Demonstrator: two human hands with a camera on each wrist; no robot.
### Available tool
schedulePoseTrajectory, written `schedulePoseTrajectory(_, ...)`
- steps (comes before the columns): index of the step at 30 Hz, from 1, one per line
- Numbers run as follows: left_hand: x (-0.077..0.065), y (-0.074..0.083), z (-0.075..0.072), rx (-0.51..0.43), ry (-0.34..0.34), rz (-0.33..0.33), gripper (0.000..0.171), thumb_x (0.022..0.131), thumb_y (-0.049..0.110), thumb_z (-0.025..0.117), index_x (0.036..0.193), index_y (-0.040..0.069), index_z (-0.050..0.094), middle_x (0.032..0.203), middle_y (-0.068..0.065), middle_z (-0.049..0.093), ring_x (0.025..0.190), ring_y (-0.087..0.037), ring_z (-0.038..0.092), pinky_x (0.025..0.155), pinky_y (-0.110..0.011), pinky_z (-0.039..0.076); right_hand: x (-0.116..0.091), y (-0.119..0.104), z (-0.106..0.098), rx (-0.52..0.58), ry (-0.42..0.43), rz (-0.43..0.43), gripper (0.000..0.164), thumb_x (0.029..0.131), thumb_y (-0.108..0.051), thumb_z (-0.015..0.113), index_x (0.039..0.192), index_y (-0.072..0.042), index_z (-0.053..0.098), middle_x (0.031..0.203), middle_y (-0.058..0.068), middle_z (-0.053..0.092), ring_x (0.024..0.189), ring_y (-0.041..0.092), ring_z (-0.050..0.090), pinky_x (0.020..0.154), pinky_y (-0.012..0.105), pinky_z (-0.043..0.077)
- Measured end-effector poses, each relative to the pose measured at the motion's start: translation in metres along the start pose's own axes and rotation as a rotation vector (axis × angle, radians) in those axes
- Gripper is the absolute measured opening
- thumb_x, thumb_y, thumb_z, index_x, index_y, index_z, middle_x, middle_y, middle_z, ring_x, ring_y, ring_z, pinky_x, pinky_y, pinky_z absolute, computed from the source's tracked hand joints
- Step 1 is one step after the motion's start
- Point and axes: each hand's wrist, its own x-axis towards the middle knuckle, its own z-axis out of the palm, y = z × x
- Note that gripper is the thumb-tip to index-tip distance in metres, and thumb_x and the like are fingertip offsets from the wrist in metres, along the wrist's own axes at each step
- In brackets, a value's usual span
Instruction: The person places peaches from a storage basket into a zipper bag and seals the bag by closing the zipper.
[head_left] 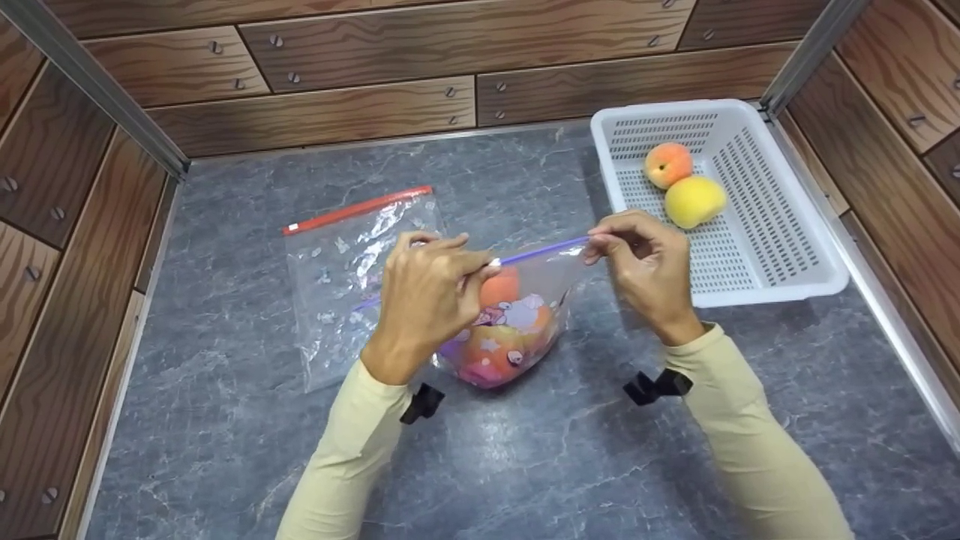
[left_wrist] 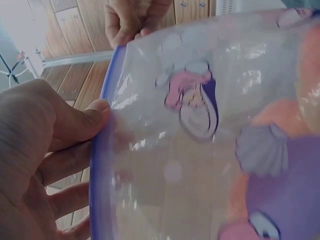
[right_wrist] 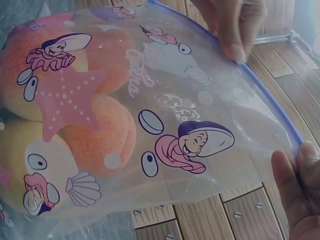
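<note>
A clear zip bag (right_wrist: 185, 100) with printed sea cartoons holds several orange and yellow peaches (right_wrist: 105, 135) at its bottom. Its purple zip strip (head_left: 544, 250) runs along the top edge. My left hand (head_left: 431, 292) pinches this strip partway along, between thumb and fingers, where a pale slider-like spot shows. At the strip's right end, my right hand (head_left: 649, 274) pinches the bag's corner between thumb and fingertips. The strip is stretched fairly straight between both hands. The left wrist view shows the left thumb (left_wrist: 97, 117) pressed on the strip.
Beside the bag, to the left, a second clear bag (head_left: 322, 270) with a red zip strip (head_left: 360, 211) lies flat. A white perforated basket (head_left: 795, 225) at the right holds a peach (head_left: 668, 165) and a yellow fruit (head_left: 695, 202). Wood-patterned walls (head_left: 360, 112) enclose the grey marbled tabletop (head_left: 225, 450).
</note>
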Motion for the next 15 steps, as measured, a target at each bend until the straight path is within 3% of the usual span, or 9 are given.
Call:
schedulePoseTrajectory(7,-0.016,-0.018,-0.012,-0.009,0.016,-0.035,0.008,0.089,0.022,0.079,0.088,0.015,0.082,0.081,-0.002,0.077,0.098,-0.025,0.074,0.089,-0.046,0.053,0.0,0.002,-0.006,-0.007,0.019,0.003,0.006,0.083,0.025,0.064,0.085,0.019,0.065,0.078,0.019,0.066,0.063,0.02,0.067,0.058,0.03,0.061)
schedulePoseTrajectory(15,-0.027,-0.028,-0.021,-0.013,0.011,-0.072,0.004,0.086,0.015,0.08,0.089,0.013,0.083,0.086,-0.001,0.078,0.099,-0.024,0.074,0.09,-0.049,0.051,0.001,0.002,-0.005,-0.008,0.038,0.018,0.018,0.082,0.024,0.066,0.085,0.007,0.072,0.076,0.017,0.066,0.061,0.019,0.066,0.057,0.028,0.06)
